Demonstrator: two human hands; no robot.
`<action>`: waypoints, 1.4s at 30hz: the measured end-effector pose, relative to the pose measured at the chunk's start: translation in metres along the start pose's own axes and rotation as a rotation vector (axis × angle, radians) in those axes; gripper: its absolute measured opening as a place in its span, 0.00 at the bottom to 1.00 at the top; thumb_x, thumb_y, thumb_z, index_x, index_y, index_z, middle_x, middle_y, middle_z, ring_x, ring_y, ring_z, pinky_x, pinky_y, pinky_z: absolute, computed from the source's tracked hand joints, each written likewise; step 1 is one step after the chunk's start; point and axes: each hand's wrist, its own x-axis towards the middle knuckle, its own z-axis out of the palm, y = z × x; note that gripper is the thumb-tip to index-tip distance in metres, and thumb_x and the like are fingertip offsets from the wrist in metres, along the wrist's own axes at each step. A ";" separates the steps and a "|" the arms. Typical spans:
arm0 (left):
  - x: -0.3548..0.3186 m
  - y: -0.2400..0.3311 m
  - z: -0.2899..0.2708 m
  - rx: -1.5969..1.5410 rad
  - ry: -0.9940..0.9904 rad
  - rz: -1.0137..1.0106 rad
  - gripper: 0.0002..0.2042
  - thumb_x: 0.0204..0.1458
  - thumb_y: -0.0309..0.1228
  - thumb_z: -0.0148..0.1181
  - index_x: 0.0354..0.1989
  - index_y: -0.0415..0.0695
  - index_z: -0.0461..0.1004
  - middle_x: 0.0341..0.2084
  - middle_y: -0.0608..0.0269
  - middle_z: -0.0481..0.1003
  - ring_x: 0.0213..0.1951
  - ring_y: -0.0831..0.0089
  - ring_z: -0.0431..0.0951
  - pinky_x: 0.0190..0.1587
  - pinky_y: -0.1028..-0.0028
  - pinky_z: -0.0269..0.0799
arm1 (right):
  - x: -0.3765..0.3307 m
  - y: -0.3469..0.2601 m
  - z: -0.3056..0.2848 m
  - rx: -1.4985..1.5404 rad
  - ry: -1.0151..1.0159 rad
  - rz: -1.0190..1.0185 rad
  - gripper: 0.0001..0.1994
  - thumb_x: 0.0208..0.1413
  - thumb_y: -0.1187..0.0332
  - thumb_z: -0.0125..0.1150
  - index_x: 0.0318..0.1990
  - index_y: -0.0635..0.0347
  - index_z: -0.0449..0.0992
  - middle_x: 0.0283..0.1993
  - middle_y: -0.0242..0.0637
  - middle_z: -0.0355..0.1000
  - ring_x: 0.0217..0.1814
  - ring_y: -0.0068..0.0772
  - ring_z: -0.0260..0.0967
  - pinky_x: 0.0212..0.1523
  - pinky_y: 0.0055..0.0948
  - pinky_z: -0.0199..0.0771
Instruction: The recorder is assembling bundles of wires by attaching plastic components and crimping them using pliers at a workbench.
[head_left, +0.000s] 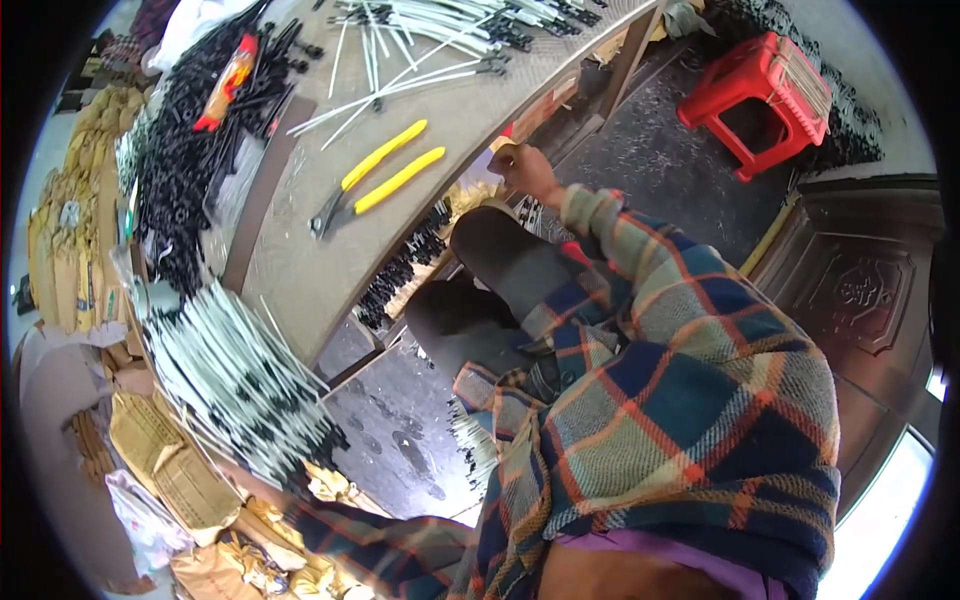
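Head view: my right hand reaches under the workbench edge.
Its grip I cannot tell; left hand is hidden. On the workbench lie yellow-handled pliers, untouched, and white rods bundled.

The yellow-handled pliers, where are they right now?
In the head view, the yellow-handled pliers lie on the grey workbench top, left of centre, just below the loose white rods and left of the right hand.

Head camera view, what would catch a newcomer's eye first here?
Probably the yellow-handled pliers lying on the grey workbench, with bundles of white rods hanging off its near edge. A red plastic stool stands out on the dark floor at upper right. The right hand reaches under the bench edge; the left hand is hidden.
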 end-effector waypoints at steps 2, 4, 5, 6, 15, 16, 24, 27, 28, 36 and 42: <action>-0.016 -0.079 -0.060 1.043 0.157 1.139 0.28 0.56 0.46 0.38 0.57 0.34 0.55 0.56 0.55 0.61 0.54 0.61 0.64 0.55 0.65 0.59 | 0.029 0.007 0.015 0.158 -0.105 0.178 0.09 0.43 0.70 0.58 0.33 0.61 0.75 0.27 0.39 0.74 0.27 0.42 0.73 0.27 0.33 0.71; -0.059 -0.155 -0.071 1.624 0.275 1.699 0.26 0.55 0.41 0.43 0.55 0.31 0.57 0.56 0.52 0.60 0.54 0.58 0.64 0.55 0.62 0.58 | 0.048 0.025 0.081 0.071 0.008 0.156 0.11 0.43 0.70 0.57 0.37 0.61 0.74 0.29 0.40 0.74 0.30 0.41 0.73 0.28 0.32 0.72; -0.076 -0.199 -0.054 1.538 0.633 1.377 0.22 0.55 0.40 0.46 0.51 0.34 0.61 0.44 0.55 0.66 0.42 0.64 0.68 0.42 0.70 0.63 | 0.054 0.039 0.109 -0.058 0.154 0.135 0.13 0.44 0.70 0.57 0.40 0.61 0.73 0.31 0.42 0.74 0.32 0.40 0.73 0.30 0.32 0.72; -0.048 -0.233 -0.018 1.372 0.825 1.042 0.19 0.54 0.39 0.49 0.47 0.37 0.65 0.33 0.58 0.71 0.30 0.70 0.72 0.30 0.78 0.68 | 0.084 0.113 0.095 0.438 0.370 -0.042 0.18 0.42 0.73 0.57 0.45 0.61 0.71 0.37 0.43 0.73 0.40 0.39 0.72 0.37 0.31 0.72; -0.063 -0.362 -0.053 0.530 0.751 0.189 0.16 0.54 0.38 0.46 0.45 0.39 0.69 0.26 0.65 0.72 0.19 0.83 0.63 0.19 0.85 0.56 | 0.074 0.104 0.095 -0.084 0.329 -0.320 0.16 0.44 0.73 0.59 0.44 0.61 0.71 0.38 0.42 0.73 0.42 0.35 0.71 0.41 0.32 0.72; -0.048 -0.373 -0.033 0.607 0.678 0.135 0.16 0.54 0.36 0.46 0.45 0.40 0.70 0.27 0.64 0.73 0.20 0.81 0.65 0.21 0.85 0.58 | 0.073 0.121 0.066 0.043 0.186 -0.135 0.15 0.45 0.72 0.59 0.43 0.62 0.71 0.35 0.41 0.73 0.39 0.32 0.71 0.38 0.31 0.72; 0.007 -0.415 0.131 1.452 -0.331 0.830 0.12 0.51 0.25 0.52 0.44 0.38 0.71 0.23 0.57 0.71 0.25 0.70 0.70 0.30 0.75 0.66 | -0.068 0.055 -0.075 0.137 -0.356 0.257 0.08 0.53 0.67 0.53 0.29 0.62 0.72 0.18 0.29 0.67 0.17 0.18 0.62 0.20 0.22 0.64; 0.000 -0.438 0.217 1.507 -0.795 1.237 0.19 0.45 0.21 0.56 0.49 0.41 0.68 0.31 0.56 0.70 0.34 0.62 0.71 0.37 0.72 0.67 | -0.133 -0.013 -0.100 0.062 -0.506 0.059 0.10 0.56 0.65 0.49 0.31 0.61 0.73 0.17 0.34 0.66 0.17 0.21 0.62 0.21 0.24 0.64; 0.000 -0.450 0.240 1.482 -0.953 1.294 0.20 0.44 0.22 0.54 0.50 0.41 0.67 0.32 0.55 0.70 0.36 0.62 0.71 0.37 0.70 0.68 | -0.152 -0.042 -0.107 0.083 -0.549 -0.031 0.10 0.57 0.65 0.48 0.32 0.60 0.73 0.16 0.35 0.66 0.16 0.22 0.62 0.21 0.24 0.64; -0.064 -0.447 0.224 1.142 -1.574 1.186 0.15 0.44 0.23 0.55 0.43 0.37 0.69 0.31 0.54 0.71 0.34 0.58 0.73 0.36 0.67 0.71 | -0.178 -0.136 -0.160 0.468 -1.151 0.156 0.17 0.60 0.60 0.43 0.37 0.66 0.73 0.28 0.34 0.74 0.15 0.19 0.64 0.18 0.20 0.63; -0.139 -0.370 0.144 1.009 -1.059 0.992 0.12 0.49 0.22 0.53 0.42 0.32 0.70 0.35 0.48 0.72 0.37 0.58 0.74 0.38 0.69 0.70 | -0.140 -0.186 -0.030 0.953 -0.897 0.095 0.21 0.61 0.57 0.40 0.49 0.67 0.67 0.38 0.42 0.73 0.14 0.15 0.57 0.13 0.14 0.52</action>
